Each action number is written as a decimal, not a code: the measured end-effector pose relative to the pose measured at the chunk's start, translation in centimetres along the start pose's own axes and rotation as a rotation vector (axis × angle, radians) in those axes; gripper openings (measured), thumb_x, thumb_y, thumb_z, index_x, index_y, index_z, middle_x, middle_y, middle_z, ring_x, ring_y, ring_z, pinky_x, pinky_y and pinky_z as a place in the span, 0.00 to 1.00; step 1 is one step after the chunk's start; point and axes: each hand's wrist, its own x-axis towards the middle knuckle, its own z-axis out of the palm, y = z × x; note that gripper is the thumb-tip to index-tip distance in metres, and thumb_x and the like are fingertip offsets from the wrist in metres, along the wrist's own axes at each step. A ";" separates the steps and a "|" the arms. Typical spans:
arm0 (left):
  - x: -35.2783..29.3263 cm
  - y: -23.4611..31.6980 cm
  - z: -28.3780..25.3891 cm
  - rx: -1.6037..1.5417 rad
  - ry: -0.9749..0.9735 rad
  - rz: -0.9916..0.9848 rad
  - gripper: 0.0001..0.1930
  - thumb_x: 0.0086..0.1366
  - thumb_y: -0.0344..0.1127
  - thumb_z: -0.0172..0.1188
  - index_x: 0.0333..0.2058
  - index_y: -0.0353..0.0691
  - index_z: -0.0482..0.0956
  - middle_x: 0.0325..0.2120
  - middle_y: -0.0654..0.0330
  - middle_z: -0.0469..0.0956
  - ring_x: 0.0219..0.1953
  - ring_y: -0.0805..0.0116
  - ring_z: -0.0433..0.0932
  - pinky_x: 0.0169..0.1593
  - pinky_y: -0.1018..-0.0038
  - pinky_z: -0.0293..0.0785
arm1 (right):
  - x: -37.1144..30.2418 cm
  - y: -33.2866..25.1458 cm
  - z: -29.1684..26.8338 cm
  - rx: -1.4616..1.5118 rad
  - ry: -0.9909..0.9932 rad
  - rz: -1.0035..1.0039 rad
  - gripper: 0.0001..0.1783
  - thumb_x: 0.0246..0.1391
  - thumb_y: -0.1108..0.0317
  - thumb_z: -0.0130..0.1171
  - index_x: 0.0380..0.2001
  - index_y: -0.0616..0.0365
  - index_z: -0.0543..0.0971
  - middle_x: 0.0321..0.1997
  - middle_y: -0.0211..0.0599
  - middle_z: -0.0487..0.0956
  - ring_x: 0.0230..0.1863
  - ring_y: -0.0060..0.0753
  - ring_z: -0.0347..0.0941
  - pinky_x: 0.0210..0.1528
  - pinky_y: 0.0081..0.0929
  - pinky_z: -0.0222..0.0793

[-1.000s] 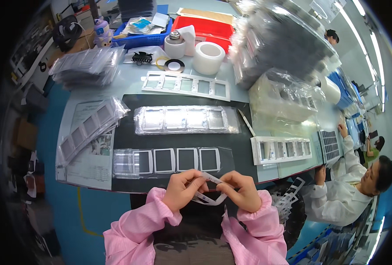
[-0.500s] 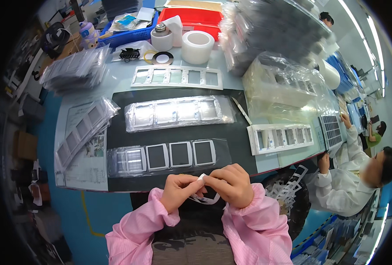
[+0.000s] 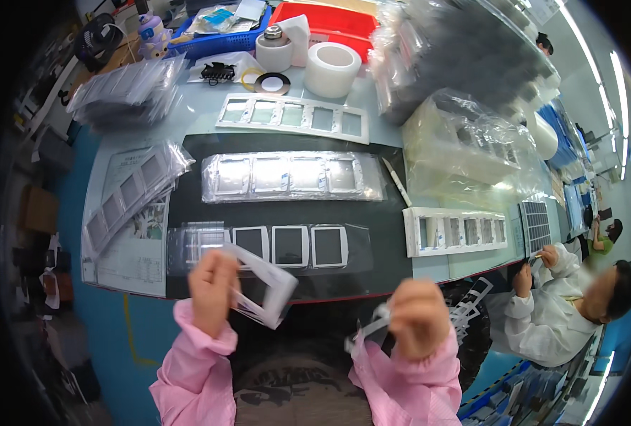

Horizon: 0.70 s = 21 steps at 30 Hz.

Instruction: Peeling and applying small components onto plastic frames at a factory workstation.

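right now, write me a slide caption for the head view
Left hand holds a white frame, right hand a blurred pale strip, before a cluttered worktable.

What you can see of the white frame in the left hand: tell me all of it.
The white frame is thin and flat, with a roughly rectangular opening inside a white border. It looks like plastic or card; motion blur hides finer detail. It is held aslant, its right end lower than its upper left part, and in the picture it crosses the near edge of the table. The left hand grips and partly hides its left side; nothing else clearly touches it.
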 end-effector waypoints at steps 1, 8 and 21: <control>-0.7 -0.4 1.1 0.139 -0.045 0.029 0.10 0.71 0.32 0.54 0.30 0.37 0.78 0.15 0.65 0.71 0.15 0.79 0.66 0.19 0.79 0.59 | 0.6 0.9 0.2 -0.003 0.045 0.080 0.12 0.48 0.80 0.63 0.37 0.60 0.75 0.35 0.38 0.77 0.33 0.35 0.73 0.41 0.29 0.69; -1.1 -3.6 7.0 0.779 -0.233 0.611 0.08 0.61 0.37 0.65 0.37 0.42 0.84 0.19 0.61 0.79 0.19 0.64 0.78 0.24 0.71 0.72 | 0.2 11.5 3.1 0.338 0.100 0.630 0.14 0.54 0.79 0.62 0.44 0.60 0.73 0.37 0.29 0.74 0.37 0.16 0.70 0.40 0.18 0.67; -0.3 -4.2 7.2 0.991 -0.179 0.637 0.14 0.60 0.42 0.66 0.45 0.47 0.83 0.14 0.66 0.73 0.15 0.69 0.75 0.19 0.73 0.67 | -0.3 12.4 4.5 0.000 0.039 0.464 0.15 0.44 0.79 0.67 0.37 0.60 0.77 0.28 0.33 0.73 0.31 0.28 0.71 0.36 0.24 0.67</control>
